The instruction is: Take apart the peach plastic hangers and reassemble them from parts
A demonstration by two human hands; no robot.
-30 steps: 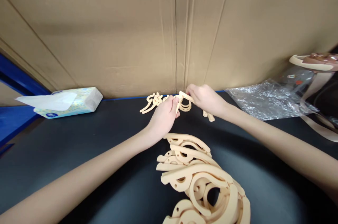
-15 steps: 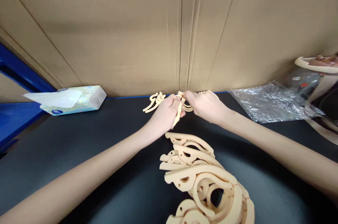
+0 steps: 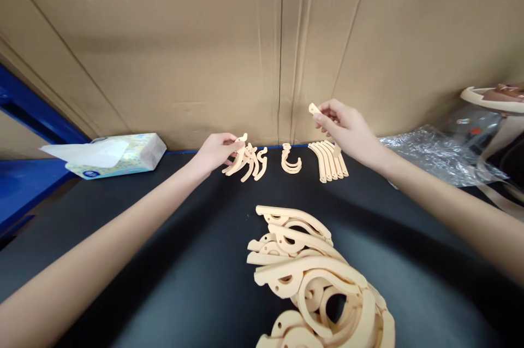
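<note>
Reaching forward over a black bench (image 3: 180, 249), a person's two bare arms stretch from the lower corners toward small cream-coloured parts near the far edge, the hands well apart. The left hand (image 3: 219, 152) is nearly closed, pinching a slim hooked piece (image 3: 242, 143) between thumb and fingers. That piece is tilted, its knobbed end upward, just above a loose cluster of similar curved parts (image 3: 257, 165); whether it touches them cannot be told.

The right hand (image 3: 346, 127) is raised, fingers curled and thumb pressed in, gripping a flat strip (image 3: 314, 108) whose holed end pokes out toward the left. Below this hand, a neat row of slim, slightly bent bars (image 3: 327, 162) lies side by side on the bench. Between the two groups sit a few nested J-shaped hooks (image 3: 292, 165).

Nearer the viewer, at the centre and running past the bottom edge, is a large overlapping pile of folded cream hangers (image 3: 311, 271), touched by neither hand.

At the far left lies a patterned tissue pack (image 3: 126, 154) with a white sheet sticking out. At the far right is crumpled clear plastic (image 3: 429, 154). Brown cardboard (image 3: 184, 64) forms an upright wall behind everything.
</note>
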